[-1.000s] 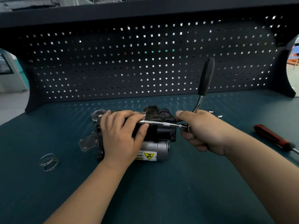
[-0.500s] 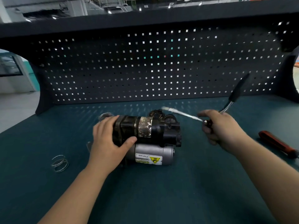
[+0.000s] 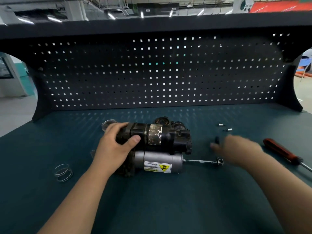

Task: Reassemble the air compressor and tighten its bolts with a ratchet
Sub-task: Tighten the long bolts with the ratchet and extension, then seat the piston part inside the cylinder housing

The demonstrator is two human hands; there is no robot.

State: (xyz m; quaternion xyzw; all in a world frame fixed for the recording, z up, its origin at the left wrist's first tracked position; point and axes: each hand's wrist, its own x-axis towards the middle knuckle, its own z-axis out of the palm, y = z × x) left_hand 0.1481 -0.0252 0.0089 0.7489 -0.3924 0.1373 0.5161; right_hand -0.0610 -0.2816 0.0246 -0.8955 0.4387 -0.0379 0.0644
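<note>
One compressor [image 3: 165, 142] in grip of left hand [image 3: 114, 149]; right hand [image 3: 239, 151], grasp indiscernible; one ratchet [image 3: 202, 161], two bits [image 3: 220, 124] [image 3: 228, 130].

Text: "Do NOT touch", upside down, white sticker [image 3: 151, 166] on black-and-silver air compressor [image 3: 168, 141].
Sign: yellow warning triangle [image 3: 164, 168], same sticker.

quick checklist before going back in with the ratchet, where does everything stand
1. Compressor steadied: ok, left hand grips it.
2. Ratchet on a bolt: not ok, it lies on the bench, tip at the end of the compressor's silver part.
3. Right hand holding the ratchet: cannot tell, too blurred.
4. Spring fitted: not ok, loose on the bench.
5. Screwdriver clear of the work: ok, off to the right.
</note>
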